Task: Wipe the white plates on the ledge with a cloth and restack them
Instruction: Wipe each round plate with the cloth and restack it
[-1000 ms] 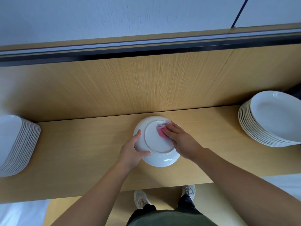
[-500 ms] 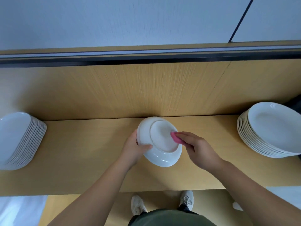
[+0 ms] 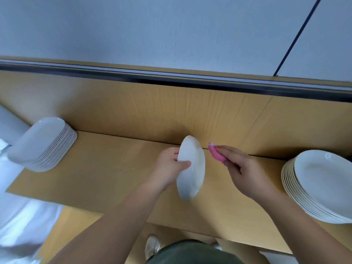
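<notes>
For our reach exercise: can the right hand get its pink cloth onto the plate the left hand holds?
Likely yes: the right hand holds the pink cloth beside the white plate, nothing between.

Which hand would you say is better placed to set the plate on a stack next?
Probably the left: the left hand grips the tilted plate, while the right hand pinches the pink cloth, apart from the plate.
</notes>
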`<move>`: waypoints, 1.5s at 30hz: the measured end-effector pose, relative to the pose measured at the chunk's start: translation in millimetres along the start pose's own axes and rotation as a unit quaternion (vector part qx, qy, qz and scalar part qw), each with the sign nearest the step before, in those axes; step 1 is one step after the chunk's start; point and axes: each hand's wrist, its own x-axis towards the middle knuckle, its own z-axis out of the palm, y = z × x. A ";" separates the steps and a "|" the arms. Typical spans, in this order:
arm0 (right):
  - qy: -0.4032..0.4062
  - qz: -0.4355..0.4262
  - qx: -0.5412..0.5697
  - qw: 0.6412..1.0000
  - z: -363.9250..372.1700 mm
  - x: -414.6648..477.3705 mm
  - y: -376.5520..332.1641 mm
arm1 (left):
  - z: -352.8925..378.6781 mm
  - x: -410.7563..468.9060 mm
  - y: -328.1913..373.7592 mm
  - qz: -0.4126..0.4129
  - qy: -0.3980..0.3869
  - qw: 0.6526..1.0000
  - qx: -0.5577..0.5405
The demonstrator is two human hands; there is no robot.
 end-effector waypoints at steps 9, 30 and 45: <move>-0.028 -0.066 0.030 0.997 12.1 25.4 -27.0 | -50.3 -35.6 -4.1 0.113 0.149 0.927 0.326; -0.117 -0.083 -0.084 0.986 139.2 85.4 -77.0 | -230.6 -23.2 -112.4 0.045 0.162 0.815 0.555; -0.124 -0.039 -0.129 0.983 181.0 99.9 -82.3 | -256.4 12.3 -142.7 -0.036 0.062 0.894 0.443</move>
